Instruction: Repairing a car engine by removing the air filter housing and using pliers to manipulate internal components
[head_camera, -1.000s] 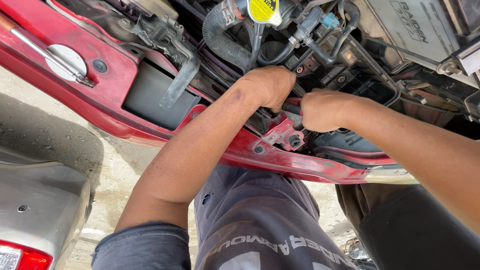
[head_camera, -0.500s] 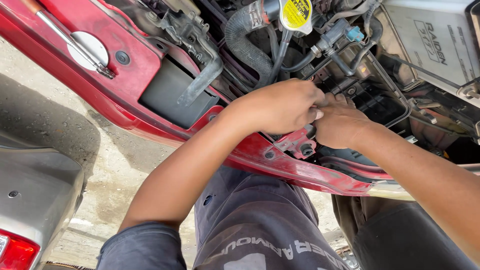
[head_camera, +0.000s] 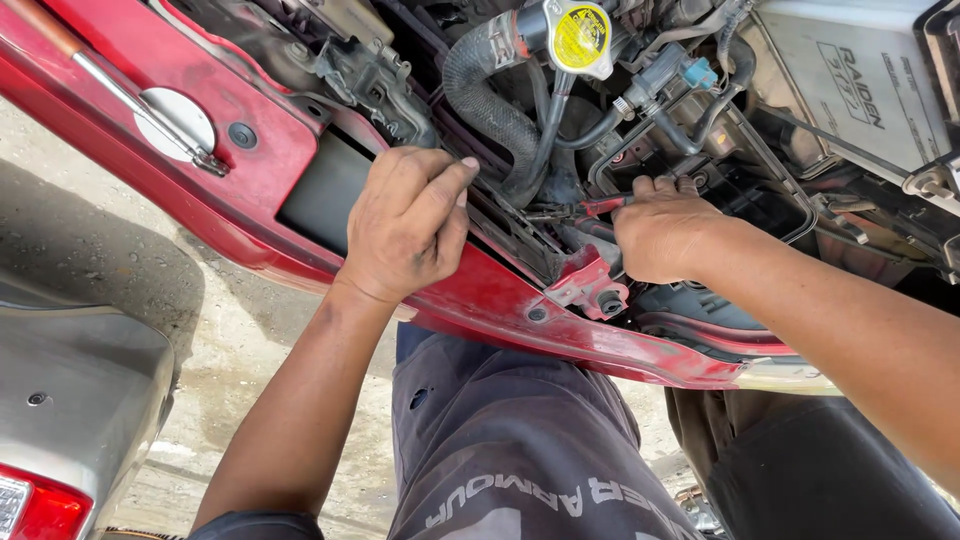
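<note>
Red engine bay (head_camera: 470, 290): red-handled tool (head_camera: 592, 208) lying crosswise (tip leftward).

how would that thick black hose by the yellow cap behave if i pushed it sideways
The black hose looks like thick rubber with a set bend, so it would probably flex a little and spring back. A clamp near the yellow cap seems to hold one end, so it likely won't shift far.

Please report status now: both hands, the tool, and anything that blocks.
Left hand pinched shut, resting on red front panel. Right hand shut on red-handled tool. Black radiator hose close beside the tool.
</note>
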